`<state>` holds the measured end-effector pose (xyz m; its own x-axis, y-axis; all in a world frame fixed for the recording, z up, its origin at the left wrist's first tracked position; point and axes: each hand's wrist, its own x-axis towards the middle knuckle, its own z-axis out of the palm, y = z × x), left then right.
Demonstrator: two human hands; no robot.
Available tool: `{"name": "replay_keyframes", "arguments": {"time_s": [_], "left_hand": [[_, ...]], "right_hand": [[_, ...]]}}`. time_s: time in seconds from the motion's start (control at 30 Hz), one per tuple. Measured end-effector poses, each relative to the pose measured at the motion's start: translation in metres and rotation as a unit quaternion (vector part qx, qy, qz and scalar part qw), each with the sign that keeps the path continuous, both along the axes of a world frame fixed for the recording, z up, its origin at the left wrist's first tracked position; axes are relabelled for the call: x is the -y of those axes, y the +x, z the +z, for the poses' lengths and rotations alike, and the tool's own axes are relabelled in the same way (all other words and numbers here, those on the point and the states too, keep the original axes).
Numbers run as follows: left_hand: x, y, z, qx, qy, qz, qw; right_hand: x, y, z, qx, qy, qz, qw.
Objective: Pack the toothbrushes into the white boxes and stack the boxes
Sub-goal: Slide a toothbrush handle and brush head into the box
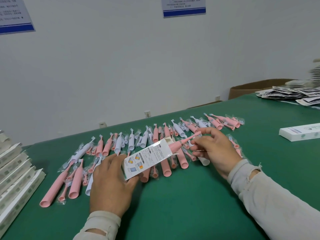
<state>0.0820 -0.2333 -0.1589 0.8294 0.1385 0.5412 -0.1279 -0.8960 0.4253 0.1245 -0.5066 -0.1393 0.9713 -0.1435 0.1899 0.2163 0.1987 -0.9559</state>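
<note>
Pink toothbrush [181, 142]: light, stiff moulded plastic, smooth and a little slippery by the look of it; the neck is thin, so the thicker body is the safer place to push from — the bristle end should be left alone.
White box [147, 159]: thin printed card, light and easy to crush; best held by its long edges near the closed end.
Position: the brush sits partly inside the box's open far-right end, neck and head sticking out toward the right hand [210, 147]; both are lifted above the green worktop [190, 205].
Left hand [110, 184]: grips the box's near-left end, fingers wrapped under it.
Right hand: pinches the brush neck near the head.
Loose toothbrushes [155, 135]: spread in a row on the worktop just beyond both hands.
Finished boxes [15, 179]: leaning in a stack at the far left edge.
</note>
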Motion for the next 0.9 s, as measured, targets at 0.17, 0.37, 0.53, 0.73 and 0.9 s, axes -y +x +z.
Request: {"name": "replay_keyframes", "arguments": {"time_s": [0.17, 0.37, 0.53, 0.73, 0.9], "left_hand": [[-0.001, 0.001, -0.001, 0.002, -0.009, -0.002, 1.000], [0.001, 0.002, -0.003, -0.002, 0.015, -0.018, 1.000], [0.000, 0.004, -0.004, -0.009, 0.019, -0.020, 1.000], [0.000, 0.003, -0.005, 0.005, 0.000, -0.032, 0.999], [0.000, 0.003, -0.006, -0.002, -0.004, -0.036, 0.999]], "right_hand": [[-0.002, -0.004, 0.000, 0.060, -0.063, -0.022, 0.996], [-0.013, -0.007, -0.005, 0.066, -0.121, 0.017, 0.990], [-0.015, -0.009, -0.004, 0.063, -0.129, 0.060, 0.988], [-0.007, -0.010, -0.004, 0.101, -0.285, 0.009, 0.953], [-0.007, -0.014, -0.002, 0.162, -0.353, 0.002, 0.921]]}}
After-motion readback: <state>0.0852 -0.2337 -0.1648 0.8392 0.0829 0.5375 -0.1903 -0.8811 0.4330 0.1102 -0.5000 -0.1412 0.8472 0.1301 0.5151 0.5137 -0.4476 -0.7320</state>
